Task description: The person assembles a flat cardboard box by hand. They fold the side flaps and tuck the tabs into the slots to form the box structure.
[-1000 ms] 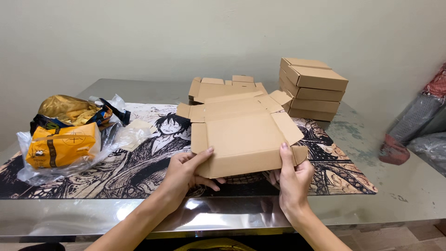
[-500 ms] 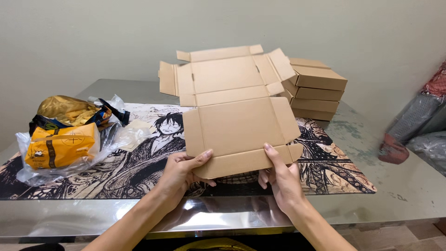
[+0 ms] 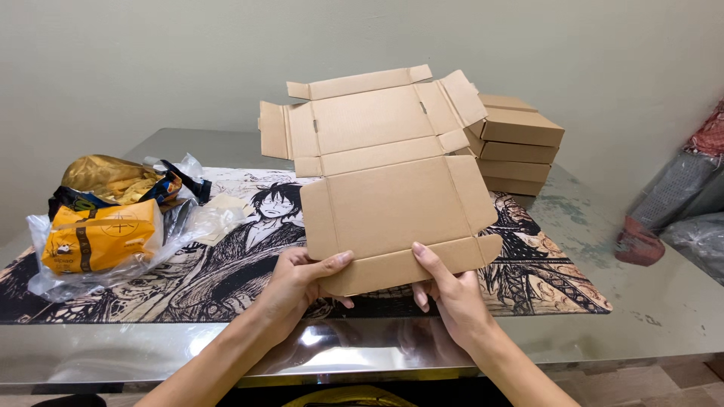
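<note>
I hold a flat, unfolded brown cardboard box blank (image 3: pixel 385 181) upright over the table, its flaps spread out at the top. My left hand (image 3: pixel 302 283) grips its bottom edge at the left, thumb across the front. My right hand (image 3: pixel 449 294) holds the same bottom edge at the right, fingers on the front flap. The blank tilts slightly and hides what lies behind it on the table.
A stack of folded cardboard boxes (image 3: pixel 516 143) stands at the back right. Clear plastic bags with yellow and gold packages (image 3: pixel 102 222) lie at the left. A black-and-white illustrated mat (image 3: pixel 226 249) covers the glossy table (image 3: pixel 656 301). Bagged items (image 3: pixel 690 203) sit at far right.
The cardboard blank has been lifted off the mat and raised upright, its upper flaps opening out. Both hands kept their hold on the bottom edge.
</note>
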